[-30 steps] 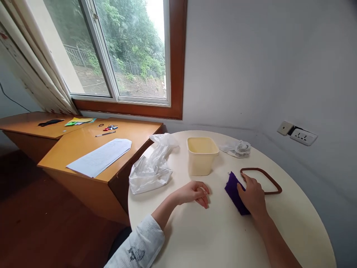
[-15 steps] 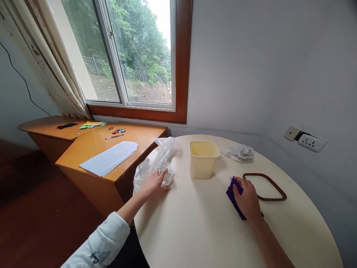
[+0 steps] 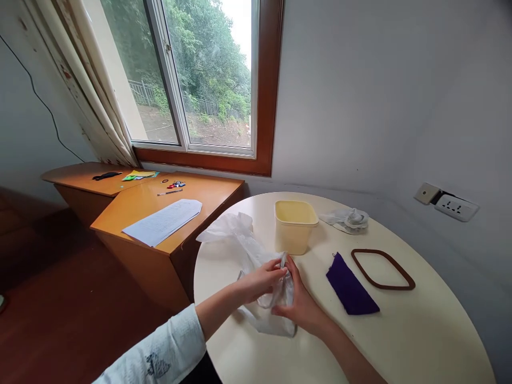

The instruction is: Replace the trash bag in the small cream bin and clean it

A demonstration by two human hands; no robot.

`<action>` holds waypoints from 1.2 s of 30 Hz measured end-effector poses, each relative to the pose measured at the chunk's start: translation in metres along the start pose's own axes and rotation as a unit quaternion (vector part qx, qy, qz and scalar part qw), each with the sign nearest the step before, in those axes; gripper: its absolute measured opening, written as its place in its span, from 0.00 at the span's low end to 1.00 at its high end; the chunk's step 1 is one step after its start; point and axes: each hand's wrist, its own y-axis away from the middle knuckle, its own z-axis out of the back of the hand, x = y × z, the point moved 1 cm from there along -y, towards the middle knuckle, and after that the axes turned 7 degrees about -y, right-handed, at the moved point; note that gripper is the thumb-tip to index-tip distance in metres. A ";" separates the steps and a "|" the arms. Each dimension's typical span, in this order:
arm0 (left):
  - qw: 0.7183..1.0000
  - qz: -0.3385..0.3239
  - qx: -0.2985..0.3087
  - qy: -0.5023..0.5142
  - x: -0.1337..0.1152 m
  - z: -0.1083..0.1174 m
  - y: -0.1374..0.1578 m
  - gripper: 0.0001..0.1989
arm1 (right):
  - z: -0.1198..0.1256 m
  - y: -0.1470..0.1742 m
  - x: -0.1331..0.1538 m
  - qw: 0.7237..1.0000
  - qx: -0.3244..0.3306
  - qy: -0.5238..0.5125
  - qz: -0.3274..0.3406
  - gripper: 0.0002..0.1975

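A thin white plastic bag (image 3: 250, 248) trails across the left side of the round table, its near end gathered between my hands. My left hand (image 3: 262, 280) pinches the bunched plastic. From the right, my right hand (image 3: 302, 304) curls around the same part of the bag, thumb and fingers on it. Part of the bag is hidden behind my fingers. To the right lies a flat piece of purple cloth (image 3: 352, 288), untouched. Just beyond my hands stands a pale yellow plastic tub (image 3: 296, 234).
A brown rounded frame (image 3: 394, 268) lies at the right of the cream table (image 3: 432, 330). Another crumpled plastic bag (image 3: 354, 218) sits near the wall. On the orange desk (image 3: 216, 194) at left are papers (image 3: 164, 221), a pen and small items.
My right hand has left the purple cloth and moved left to the plastic bag. My left hand has gripped the bag and drawn it right, toward the middle. The view has shifted slightly.
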 end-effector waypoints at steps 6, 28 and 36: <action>0.996 0.051 0.062 0.032 -0.024 -0.038 0.006 0.19 | 0.009 -0.007 -0.023 0.992 -0.093 0.076 0.048 0.46; 0.659 -0.160 0.014 -0.734 -0.003 0.066 -0.012 0.23 | 0.061 -0.010 0.012 0.954 -0.238 0.149 0.109 0.08; 0.610 -0.136 -0.053 -0.779 -0.001 0.062 -0.010 0.06 | 0.091 -0.003 0.025 0.862 -0.409 0.268 0.133 0.10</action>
